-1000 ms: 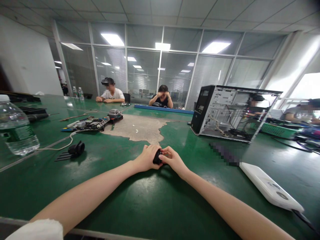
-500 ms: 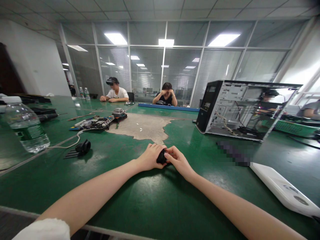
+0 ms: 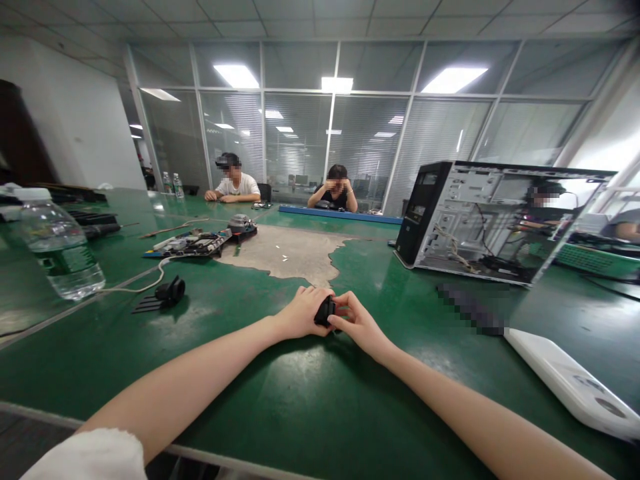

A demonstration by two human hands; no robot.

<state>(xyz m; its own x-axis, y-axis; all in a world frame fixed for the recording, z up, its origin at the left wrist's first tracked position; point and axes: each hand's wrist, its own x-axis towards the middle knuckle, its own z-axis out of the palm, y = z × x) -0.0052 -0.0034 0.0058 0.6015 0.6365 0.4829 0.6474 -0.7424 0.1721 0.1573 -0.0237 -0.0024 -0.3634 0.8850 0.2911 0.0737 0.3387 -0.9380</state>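
A small black plastic part [image 3: 325, 311] sits between my two hands, just above or on the green table [image 3: 280, 407]. My left hand [image 3: 299, 312] is wrapped round it from the left, palm down. From the right, my right hand [image 3: 359, 324] pinches its near side with thumb and fingers. Much of the part is covered by my fingers, so I cannot make out its exact kind. To the left lies another black piece [image 3: 167, 292], with a round end and several flat prongs.
A water bottle [image 3: 60, 250] stands at the left. A circuit board [image 3: 193, 243] with a white cable and a fan-like part [image 3: 243, 225] lie beyond my hands. An open computer case [image 3: 433, 217] and a white phone-like object [image 3: 565, 377] are at the right. Two people sit across the table.
The view has shifted slightly, moving the surroundings a little to the right. My hands stay round the black part, with only a slight shift of the right fingers.
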